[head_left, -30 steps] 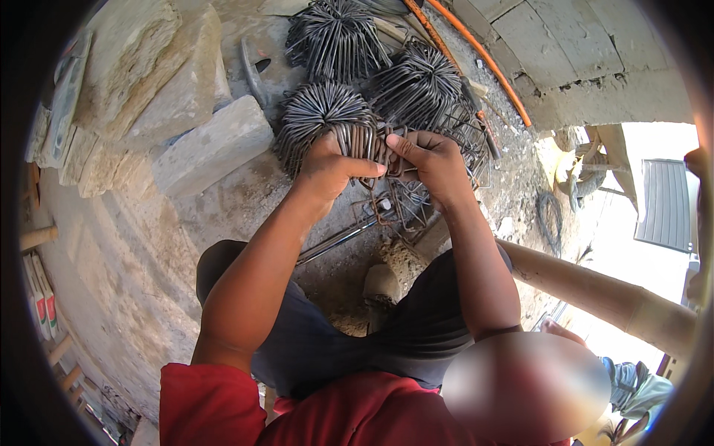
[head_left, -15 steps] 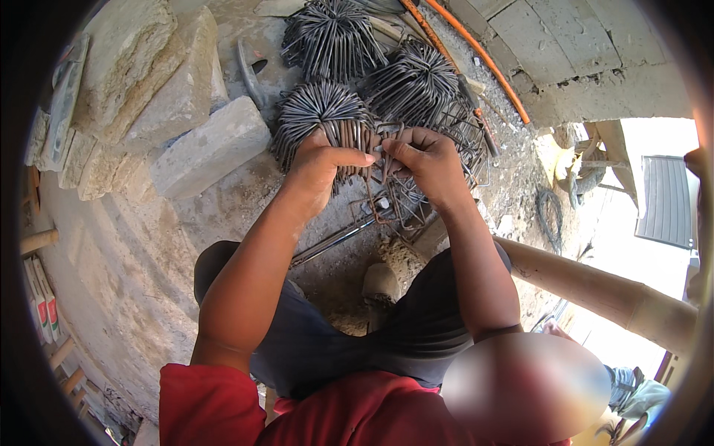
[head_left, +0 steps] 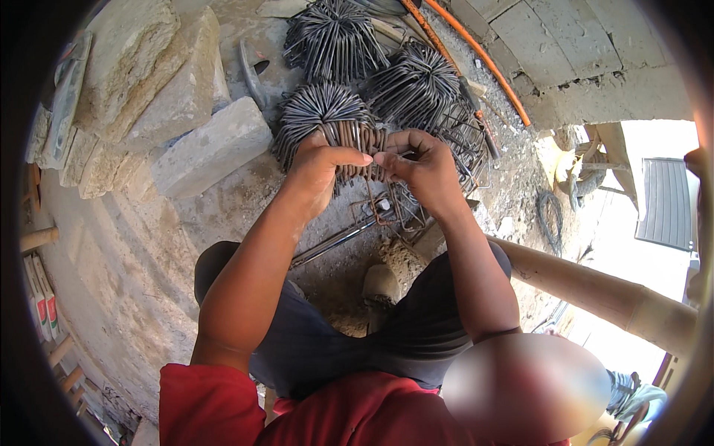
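Observation:
A bundle of bent steel rebar stirrups point(head_left: 321, 104) fans out in front of me, grey on the left and rusty brown at its right end. My left hand point(head_left: 316, 167) is closed around the near side of this bundle, its thumb laid across the rods. At the bundle's right end my right hand point(head_left: 424, 167) is closed, thumb and bent fingers against the last brown stirrups. The two thumb tips almost meet. Loose, tangled stirrups point(head_left: 407, 208) lie below and beyond my right hand, which partly covers them.
Two more stirrup bundles point(head_left: 331, 37) point(head_left: 416, 82) stand farther off. Stone blocks point(head_left: 212, 147) are piled at left. An orange bar point(head_left: 483, 63) lies by the block wall point(head_left: 587, 89). A thick bamboo pole point(head_left: 595, 286) runs at right. A metal bar point(head_left: 335, 241) rests on the ground before my knees.
My right hand has moved slightly left, bringing a stirrup up against the bundle's right end. The left hand keeps its grip in the same place.

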The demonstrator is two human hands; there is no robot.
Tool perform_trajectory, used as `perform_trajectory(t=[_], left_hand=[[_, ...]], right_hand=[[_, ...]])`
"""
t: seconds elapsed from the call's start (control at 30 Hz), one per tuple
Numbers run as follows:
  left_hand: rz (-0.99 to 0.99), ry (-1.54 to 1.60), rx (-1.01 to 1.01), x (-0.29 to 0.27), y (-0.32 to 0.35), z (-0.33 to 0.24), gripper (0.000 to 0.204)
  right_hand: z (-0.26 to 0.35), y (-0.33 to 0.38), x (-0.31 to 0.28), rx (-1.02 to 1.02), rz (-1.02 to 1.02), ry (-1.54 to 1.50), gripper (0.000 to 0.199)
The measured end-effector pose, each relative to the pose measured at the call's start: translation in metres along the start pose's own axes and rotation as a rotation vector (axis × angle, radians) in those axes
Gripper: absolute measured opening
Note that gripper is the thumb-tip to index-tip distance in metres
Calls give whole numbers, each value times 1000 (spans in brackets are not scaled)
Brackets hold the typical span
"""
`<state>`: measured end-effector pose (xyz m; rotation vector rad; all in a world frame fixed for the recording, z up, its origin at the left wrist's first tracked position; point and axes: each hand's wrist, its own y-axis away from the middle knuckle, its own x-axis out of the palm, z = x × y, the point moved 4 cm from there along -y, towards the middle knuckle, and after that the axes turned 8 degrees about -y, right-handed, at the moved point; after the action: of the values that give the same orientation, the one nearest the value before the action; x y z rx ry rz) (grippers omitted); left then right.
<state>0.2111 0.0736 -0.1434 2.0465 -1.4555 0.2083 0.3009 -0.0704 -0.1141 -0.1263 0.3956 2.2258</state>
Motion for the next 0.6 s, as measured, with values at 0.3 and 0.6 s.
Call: perform_trajectory(t=[0.3, 0.6], left_hand=[[42, -23, -5, 4, -2, 4, 36], [17, -59, -45, 8, -1, 4, 35]], right_hand=[[0, 0, -2, 47, -53, 32, 15], [7, -1, -2, 81, -34, -69, 15]])
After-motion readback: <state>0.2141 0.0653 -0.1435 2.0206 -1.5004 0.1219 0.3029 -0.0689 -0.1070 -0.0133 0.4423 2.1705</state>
